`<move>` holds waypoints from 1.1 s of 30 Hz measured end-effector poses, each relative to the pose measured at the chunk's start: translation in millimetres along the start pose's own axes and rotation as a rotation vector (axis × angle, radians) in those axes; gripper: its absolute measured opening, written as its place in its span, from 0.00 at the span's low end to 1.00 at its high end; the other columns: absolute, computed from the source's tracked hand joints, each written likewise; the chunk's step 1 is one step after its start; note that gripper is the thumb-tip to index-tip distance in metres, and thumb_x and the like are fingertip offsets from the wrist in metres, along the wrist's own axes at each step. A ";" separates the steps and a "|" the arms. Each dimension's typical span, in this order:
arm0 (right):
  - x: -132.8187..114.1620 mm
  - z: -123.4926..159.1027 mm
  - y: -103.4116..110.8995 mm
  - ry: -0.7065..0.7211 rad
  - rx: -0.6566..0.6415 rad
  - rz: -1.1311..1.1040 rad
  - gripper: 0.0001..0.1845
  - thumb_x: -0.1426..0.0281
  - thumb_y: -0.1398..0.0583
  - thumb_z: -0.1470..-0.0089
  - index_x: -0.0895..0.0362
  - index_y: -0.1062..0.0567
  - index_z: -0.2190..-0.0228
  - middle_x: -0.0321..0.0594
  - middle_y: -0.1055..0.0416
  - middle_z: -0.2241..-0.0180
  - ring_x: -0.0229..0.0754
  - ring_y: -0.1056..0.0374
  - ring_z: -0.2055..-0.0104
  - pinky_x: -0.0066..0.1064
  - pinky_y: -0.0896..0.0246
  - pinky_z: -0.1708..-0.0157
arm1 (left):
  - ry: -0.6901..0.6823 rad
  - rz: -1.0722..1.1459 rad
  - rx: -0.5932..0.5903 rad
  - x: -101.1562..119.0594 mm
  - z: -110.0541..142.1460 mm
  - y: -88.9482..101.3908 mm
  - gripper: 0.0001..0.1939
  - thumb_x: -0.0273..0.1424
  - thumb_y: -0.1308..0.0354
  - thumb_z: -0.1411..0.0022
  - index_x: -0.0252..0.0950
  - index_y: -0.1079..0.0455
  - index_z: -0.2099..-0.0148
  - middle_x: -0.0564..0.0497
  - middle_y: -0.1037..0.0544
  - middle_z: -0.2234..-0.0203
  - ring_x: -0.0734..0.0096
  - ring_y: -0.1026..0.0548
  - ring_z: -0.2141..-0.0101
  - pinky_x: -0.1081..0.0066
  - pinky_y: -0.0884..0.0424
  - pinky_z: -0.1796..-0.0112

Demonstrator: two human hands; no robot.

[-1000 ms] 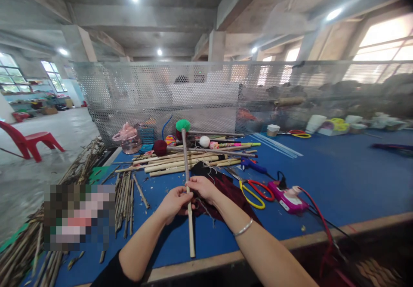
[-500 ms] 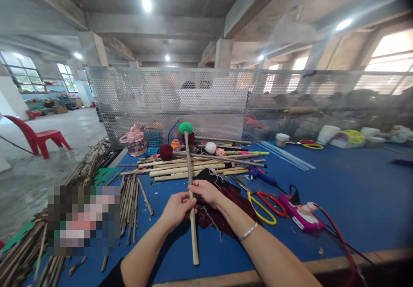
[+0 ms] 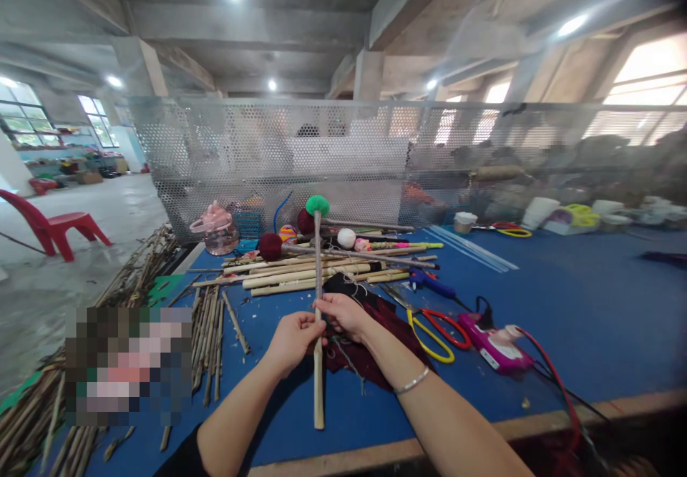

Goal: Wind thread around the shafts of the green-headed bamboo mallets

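Note:
Both of my hands hold a mallet (image 3: 318, 255) with a round green head and a wooden stick handle, its head pointing away from me. My left hand (image 3: 293, 341) is closed around the pale lower part of the handle. Just above it, my right hand (image 3: 343, 316) pinches the stick between thumb and fingers. Beneath the right hand lies a dark red and black cloth (image 3: 370, 348) with loose grey threads. Beyond the hands, mallets with a dark red head (image 3: 270, 247) and a white head (image 3: 346, 238) rest on several pale wooden sticks (image 3: 300, 282).
Scissors (image 3: 437, 334) with yellow and red handles, a blue glue gun (image 3: 432, 283) and a purple power strip (image 3: 497, 348) lie right. Thin sticks (image 3: 207, 330) and a twig pile (image 3: 32, 420) are left. A pink-topped jar (image 3: 215, 230) stands before a perforated metal screen (image 3: 225, 148).
The green head now leans slightly further right, and the mallet stands closer to straight in view. Both hands keep their hold. The whole view has shifted a little.

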State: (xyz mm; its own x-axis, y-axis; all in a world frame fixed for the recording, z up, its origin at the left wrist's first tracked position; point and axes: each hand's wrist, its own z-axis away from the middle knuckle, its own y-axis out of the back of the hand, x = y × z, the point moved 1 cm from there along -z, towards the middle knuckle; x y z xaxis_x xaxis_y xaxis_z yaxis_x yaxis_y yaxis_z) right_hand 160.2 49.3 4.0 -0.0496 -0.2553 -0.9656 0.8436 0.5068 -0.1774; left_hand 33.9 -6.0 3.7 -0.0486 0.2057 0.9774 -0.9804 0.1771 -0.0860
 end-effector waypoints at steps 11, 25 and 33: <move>4.7 -7.3 -2.9 0.159 0.117 0.140 0.20 0.57 0.37 0.64 0.61 0.36 0.82 0.29 0.43 0.86 0.27 0.51 0.84 0.22 0.59 0.84 | -0.025 -0.072 0.018 1.3 4.7 4.7 0.20 0.42 0.38 0.58 0.31 0.34 0.69 0.54 0.30 0.83 0.79 0.33 0.83 0.78 0.39 0.80; -1.8 -12.0 -2.7 0.248 0.074 0.244 0.20 0.56 0.38 0.63 0.61 0.34 0.80 0.30 0.41 0.83 0.30 0.47 0.80 0.24 0.52 0.76 | -0.078 -0.121 0.019 -2.8 0.2 9.0 0.21 0.41 0.39 0.56 0.30 0.34 0.64 0.55 0.32 0.83 0.80 0.35 0.83 0.79 0.40 0.81; -5.6 -23.2 -0.7 0.231 0.106 0.269 0.19 0.57 0.39 0.61 0.61 0.34 0.81 0.28 0.45 0.85 0.30 0.52 0.81 0.24 0.57 0.79 | -0.093 -0.167 0.086 -5.6 -13.9 12.3 0.22 0.41 0.41 0.55 0.30 0.32 0.61 0.56 0.33 0.85 0.79 0.36 0.85 0.78 0.42 0.82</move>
State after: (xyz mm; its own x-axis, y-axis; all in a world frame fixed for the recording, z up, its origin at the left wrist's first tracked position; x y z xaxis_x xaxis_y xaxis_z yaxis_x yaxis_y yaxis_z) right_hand 147.5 69.5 5.1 0.0724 0.0742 -0.9946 0.8930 0.4392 0.0978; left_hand 24.8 8.4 -5.5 0.1024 0.0900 0.9907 -0.9889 0.1174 0.0915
